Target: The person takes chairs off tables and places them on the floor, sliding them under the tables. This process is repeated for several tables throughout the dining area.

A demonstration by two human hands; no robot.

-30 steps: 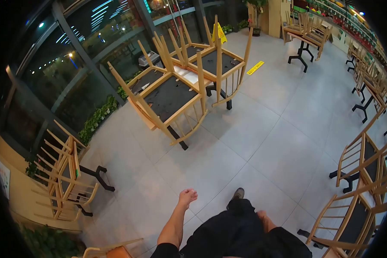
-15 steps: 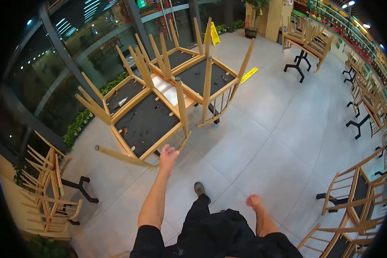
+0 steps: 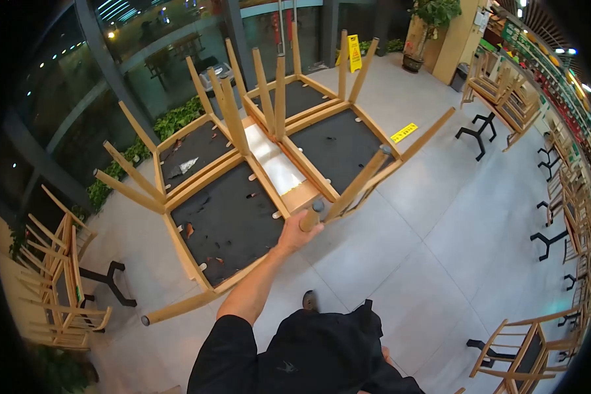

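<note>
Four chairs: light wooden chairs with black seat undersides [image 3: 226,220], upturned, legs in the air, packed together on one table from 10 to 1 o'clock.
Table: pale wooden top [image 3: 276,167], only a strip showing between the seats, centre frame.
Left hand [image 3: 295,234]: clenched round a chair leg, arm stretched out to 12 o'clock, black sleeve down to the elbow.
Held leg: round wooden leg with grey end cap [image 3: 312,215], points up at the camera, sits at the near-right corner of the nearest seat; cap clear of the fist.
Right hand [image 3: 385,356]: only a sliver of skin at 5 o'clock, behind dark clothing; can't tell whether open or closed.
Foot: dark shoe [image 3: 310,301] on the floor, 6 o'clock, just beside the near table edge.
Floor: grey tiles [image 3: 407,249], bare from 2 to 4 o'clock.
Sign: yellow folding floor sign [image 3: 354,52], 12 o'clock, well behind the table.
Sticker: yellow floor strip [image 3: 404,132], 1 o'clock.
Other stacks: more upturned wooden chairs at 8 o'clock [image 3: 59,262] and along the 3 o'clock edge.
</note>
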